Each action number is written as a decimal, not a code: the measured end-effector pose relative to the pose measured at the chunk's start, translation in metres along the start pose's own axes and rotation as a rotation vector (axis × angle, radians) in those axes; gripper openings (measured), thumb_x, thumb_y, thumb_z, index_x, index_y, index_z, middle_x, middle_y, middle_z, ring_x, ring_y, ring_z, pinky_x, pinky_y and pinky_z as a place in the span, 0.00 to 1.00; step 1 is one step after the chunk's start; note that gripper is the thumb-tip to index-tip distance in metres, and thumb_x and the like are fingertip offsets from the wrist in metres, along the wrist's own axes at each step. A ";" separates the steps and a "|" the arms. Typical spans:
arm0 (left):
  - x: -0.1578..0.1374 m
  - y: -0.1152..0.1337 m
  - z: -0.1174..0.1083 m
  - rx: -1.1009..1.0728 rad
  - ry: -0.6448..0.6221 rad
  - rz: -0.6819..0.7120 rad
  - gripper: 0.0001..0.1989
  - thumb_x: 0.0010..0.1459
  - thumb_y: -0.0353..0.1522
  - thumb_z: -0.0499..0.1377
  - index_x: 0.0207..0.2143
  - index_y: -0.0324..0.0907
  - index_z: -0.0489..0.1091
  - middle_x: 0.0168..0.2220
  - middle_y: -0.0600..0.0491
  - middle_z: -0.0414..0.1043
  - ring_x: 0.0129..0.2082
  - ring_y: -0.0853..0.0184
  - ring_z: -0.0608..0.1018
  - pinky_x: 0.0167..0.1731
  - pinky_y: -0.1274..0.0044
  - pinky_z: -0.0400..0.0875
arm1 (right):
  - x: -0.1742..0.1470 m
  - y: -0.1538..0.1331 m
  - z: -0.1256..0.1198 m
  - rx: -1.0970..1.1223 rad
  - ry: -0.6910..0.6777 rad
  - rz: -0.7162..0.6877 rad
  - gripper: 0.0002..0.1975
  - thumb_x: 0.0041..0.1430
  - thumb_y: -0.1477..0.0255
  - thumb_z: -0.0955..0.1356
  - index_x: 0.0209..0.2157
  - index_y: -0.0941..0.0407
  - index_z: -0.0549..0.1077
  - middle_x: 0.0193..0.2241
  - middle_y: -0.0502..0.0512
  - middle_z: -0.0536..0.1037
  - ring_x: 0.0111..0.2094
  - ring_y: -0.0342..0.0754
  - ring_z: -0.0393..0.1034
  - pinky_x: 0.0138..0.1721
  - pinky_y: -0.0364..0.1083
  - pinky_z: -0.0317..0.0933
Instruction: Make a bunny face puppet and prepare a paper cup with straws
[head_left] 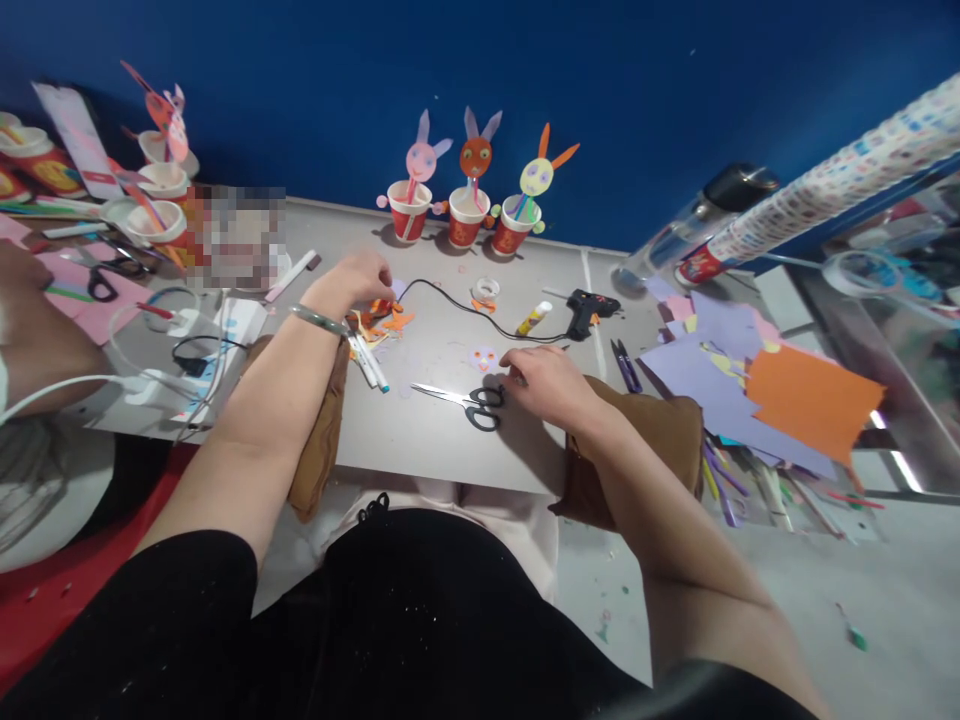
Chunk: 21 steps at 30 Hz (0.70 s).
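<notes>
My left hand (361,280) reaches over a pile of orange paper scraps (394,320), its fingers bent down and closed at the pile's edge; what is between them is hidden. A silver-green bangle circles that wrist. My right hand (546,382) rests on the table, fingers loosely curved and thumb apart, with nothing visible in it. Just left of its fingertips lies a small purple paper face (482,358) with orange eyes. Black-handled scissors (469,402) lie below, blades pointing left. White markers (369,362) sit beside the scraps.
Three red cups (465,232) with paper rabbits stand along the blue wall. A black glue gun (591,312), a glue stick (534,318) and a tape roll (486,289) lie ahead. Coloured paper (814,395) piles up at right. At left are a power strip (217,360) and another person's arm (49,330).
</notes>
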<state>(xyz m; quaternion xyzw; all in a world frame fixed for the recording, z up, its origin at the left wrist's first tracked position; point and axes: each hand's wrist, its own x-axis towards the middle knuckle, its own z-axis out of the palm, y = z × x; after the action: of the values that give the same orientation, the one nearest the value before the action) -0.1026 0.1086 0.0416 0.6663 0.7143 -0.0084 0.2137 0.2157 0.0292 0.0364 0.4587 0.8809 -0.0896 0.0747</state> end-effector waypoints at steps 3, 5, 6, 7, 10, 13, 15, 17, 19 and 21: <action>-0.001 0.003 0.000 0.028 -0.024 0.019 0.21 0.51 0.35 0.67 0.48 0.41 0.79 0.47 0.45 0.81 0.44 0.59 0.80 0.40 0.74 0.71 | 0.009 -0.009 -0.003 -0.019 -0.049 -0.047 0.15 0.65 0.73 0.63 0.48 0.60 0.77 0.41 0.62 0.84 0.43 0.56 0.76 0.48 0.52 0.59; 0.000 0.003 0.001 0.058 -0.052 -0.001 0.19 0.50 0.32 0.67 0.47 0.42 0.79 0.47 0.46 0.81 0.42 0.61 0.80 0.38 0.75 0.70 | 0.016 -0.016 -0.003 -0.037 -0.072 -0.076 0.14 0.65 0.73 0.63 0.47 0.59 0.78 0.41 0.62 0.84 0.41 0.56 0.76 0.47 0.52 0.58; 0.002 0.001 0.001 0.065 -0.071 -0.013 0.19 0.49 0.31 0.66 0.46 0.43 0.79 0.46 0.47 0.81 0.42 0.61 0.80 0.38 0.75 0.70 | 0.020 -0.019 -0.002 -0.039 -0.067 -0.089 0.14 0.66 0.72 0.63 0.47 0.59 0.78 0.41 0.62 0.84 0.41 0.55 0.76 0.46 0.51 0.58; 0.003 -0.001 0.001 0.068 -0.083 -0.024 0.19 0.48 0.29 0.66 0.45 0.43 0.79 0.45 0.47 0.81 0.42 0.62 0.80 0.38 0.76 0.70 | 0.023 -0.022 0.000 -0.032 -0.046 -0.098 0.14 0.66 0.72 0.63 0.46 0.59 0.78 0.40 0.61 0.84 0.41 0.55 0.76 0.46 0.51 0.58; 0.004 -0.007 0.002 0.063 0.026 -0.005 0.21 0.47 0.27 0.64 0.46 0.43 0.78 0.49 0.46 0.80 0.47 0.60 0.79 0.43 0.75 0.71 | 0.031 -0.024 0.010 0.021 0.114 -0.098 0.12 0.66 0.71 0.64 0.44 0.58 0.77 0.37 0.59 0.84 0.39 0.54 0.74 0.46 0.50 0.57; 0.000 -0.007 0.003 0.054 0.165 0.128 0.21 0.47 0.26 0.62 0.46 0.43 0.79 0.52 0.45 0.77 0.51 0.58 0.77 0.49 0.71 0.70 | 0.035 -0.018 0.023 0.066 0.304 -0.068 0.11 0.66 0.70 0.63 0.38 0.57 0.77 0.31 0.59 0.82 0.34 0.53 0.72 0.43 0.49 0.57; -0.004 -0.001 0.004 0.046 0.094 0.223 0.18 0.46 0.27 0.62 0.41 0.44 0.80 0.49 0.46 0.78 0.48 0.58 0.78 0.47 0.71 0.71 | 0.038 -0.012 0.030 0.085 0.373 -0.060 0.12 0.66 0.70 0.62 0.36 0.57 0.77 0.28 0.59 0.80 0.32 0.52 0.70 0.41 0.48 0.57; -0.008 0.006 0.005 0.055 -0.013 0.251 0.17 0.41 0.25 0.62 0.37 0.43 0.80 0.45 0.46 0.79 0.44 0.57 0.79 0.42 0.72 0.72 | 0.039 -0.005 0.035 0.097 0.399 -0.064 0.13 0.66 0.69 0.62 0.35 0.57 0.77 0.27 0.59 0.80 0.31 0.52 0.70 0.41 0.48 0.57; -0.009 0.013 0.007 0.077 -0.091 0.227 0.18 0.37 0.24 0.62 0.34 0.42 0.79 0.41 0.46 0.80 0.41 0.56 0.80 0.38 0.72 0.72 | 0.040 -0.001 0.038 0.108 0.402 -0.072 0.13 0.66 0.69 0.61 0.35 0.57 0.76 0.27 0.59 0.80 0.31 0.52 0.69 0.40 0.48 0.57; -0.008 0.017 0.009 0.112 -0.127 0.189 0.18 0.36 0.23 0.61 0.33 0.41 0.79 0.38 0.45 0.81 0.40 0.55 0.80 0.37 0.71 0.72 | 0.039 0.003 0.039 0.121 0.405 -0.069 0.14 0.66 0.69 0.61 0.34 0.57 0.76 0.27 0.59 0.80 0.31 0.52 0.69 0.40 0.48 0.58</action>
<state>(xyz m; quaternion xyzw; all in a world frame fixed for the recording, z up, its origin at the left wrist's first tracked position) -0.0837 0.0999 0.0409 0.7398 0.6316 -0.0704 0.2209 0.1975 0.0529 -0.0105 0.4406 0.8861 -0.0509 -0.1346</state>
